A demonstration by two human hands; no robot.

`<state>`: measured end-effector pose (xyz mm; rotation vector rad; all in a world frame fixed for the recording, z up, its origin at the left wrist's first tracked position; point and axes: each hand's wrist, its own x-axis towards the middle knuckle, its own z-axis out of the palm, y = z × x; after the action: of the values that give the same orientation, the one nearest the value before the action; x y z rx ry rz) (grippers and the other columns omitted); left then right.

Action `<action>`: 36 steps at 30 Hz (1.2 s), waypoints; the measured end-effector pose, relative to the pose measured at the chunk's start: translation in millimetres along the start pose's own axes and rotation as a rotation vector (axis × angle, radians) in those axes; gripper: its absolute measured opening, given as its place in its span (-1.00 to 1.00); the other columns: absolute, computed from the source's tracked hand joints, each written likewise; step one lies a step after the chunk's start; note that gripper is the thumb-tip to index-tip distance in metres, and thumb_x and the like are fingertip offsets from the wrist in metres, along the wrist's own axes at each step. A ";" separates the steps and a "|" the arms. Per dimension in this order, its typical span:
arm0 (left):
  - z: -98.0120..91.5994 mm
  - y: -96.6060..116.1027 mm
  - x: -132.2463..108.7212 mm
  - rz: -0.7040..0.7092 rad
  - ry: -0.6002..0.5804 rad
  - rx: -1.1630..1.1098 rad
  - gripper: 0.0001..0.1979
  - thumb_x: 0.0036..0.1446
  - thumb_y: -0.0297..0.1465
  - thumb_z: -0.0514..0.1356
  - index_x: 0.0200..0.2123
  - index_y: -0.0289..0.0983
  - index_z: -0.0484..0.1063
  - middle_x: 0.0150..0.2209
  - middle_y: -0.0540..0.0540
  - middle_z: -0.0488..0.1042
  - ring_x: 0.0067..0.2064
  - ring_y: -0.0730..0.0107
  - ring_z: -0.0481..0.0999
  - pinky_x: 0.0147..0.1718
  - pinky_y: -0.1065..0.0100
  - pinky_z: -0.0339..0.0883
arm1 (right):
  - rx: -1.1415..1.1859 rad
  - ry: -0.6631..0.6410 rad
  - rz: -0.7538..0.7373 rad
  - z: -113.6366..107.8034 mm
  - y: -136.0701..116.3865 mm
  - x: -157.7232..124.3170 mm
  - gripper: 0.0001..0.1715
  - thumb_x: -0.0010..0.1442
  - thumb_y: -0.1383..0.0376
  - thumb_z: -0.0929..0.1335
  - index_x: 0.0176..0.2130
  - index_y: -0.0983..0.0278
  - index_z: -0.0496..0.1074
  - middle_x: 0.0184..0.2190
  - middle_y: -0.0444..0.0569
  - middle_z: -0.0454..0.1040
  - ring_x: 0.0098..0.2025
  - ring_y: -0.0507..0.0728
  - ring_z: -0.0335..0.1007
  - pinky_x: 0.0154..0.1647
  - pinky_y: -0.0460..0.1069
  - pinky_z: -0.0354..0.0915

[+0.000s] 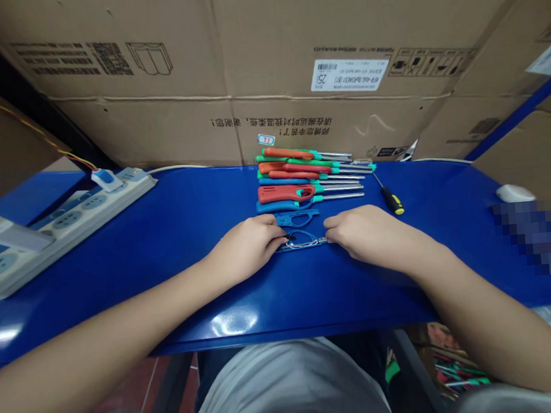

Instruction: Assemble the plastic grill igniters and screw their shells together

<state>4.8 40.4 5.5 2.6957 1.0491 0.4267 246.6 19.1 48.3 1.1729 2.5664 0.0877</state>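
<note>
An opened blue gas lighter (301, 237) lies on the blue table, with a thin white wire and a small black part showing inside its casing half. My left hand (253, 249) is closed at its handle end, thumb and fingers pinched by the black part. At the other end, the fingers of my right hand (361, 233) pinch around the silvery rod end and hide most of it. Just beyond sits a loose blue casing half (299, 218), beside my left fingertips. Farther back, several whole lighters (284, 194) in red, orange, green and blue lie in a row.
A screwdriver (392, 200) with a black and yellow handle lies right of the lighters. A white power strip (73, 219) with plugs stands at the left. Cardboard (178, 131) walls the back. A white object (515, 193) sits at the right; more lighters (460, 370) lie below the table.
</note>
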 end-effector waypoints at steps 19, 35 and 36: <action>-0.4 1.8 1.3 0.014 0.010 0.005 -0.82 0.32 -0.46 0.19 -0.19 -0.33 0.63 -0.24 -0.15 0.56 -0.22 0.26 0.57 -0.20 0.31 0.43 | -0.017 0.002 -0.023 0.3 -7.4 0.7 -0.78 0.21 0.55 0.30 -0.32 0.39 0.54 -0.27 0.09 0.53 -0.40 0.09 0.44 -0.49 0.01 -0.01; 2.4 0.0 0.6 0.015 0.014 0.020 -0.77 0.36 -0.42 0.14 -0.20 -0.31 0.62 -0.24 -0.14 0.53 -0.21 0.28 0.57 -0.21 0.33 0.41 | 0.824 0.050 0.129 26.5 29.1 24.9 -0.58 0.09 0.05 0.50 -0.48 0.30 0.37 -0.56 -0.21 0.36 -0.50 -0.03 0.18 -0.45 -0.10 0.05; 2.1 0.3 0.5 0.010 0.010 0.027 -0.77 0.36 -0.42 0.14 -0.20 -0.31 0.62 -0.24 -0.15 0.54 -0.21 0.28 0.57 -0.21 0.33 0.40 | 0.824 0.047 0.143 26.3 28.5 25.2 -0.57 0.08 0.05 0.50 -0.49 0.30 0.36 -0.56 -0.21 0.35 -0.51 -0.03 0.16 -0.45 -0.10 0.05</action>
<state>6.0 40.3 3.8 2.7268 1.0515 0.4306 260.0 54.8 22.2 1.6136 2.6062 -1.0024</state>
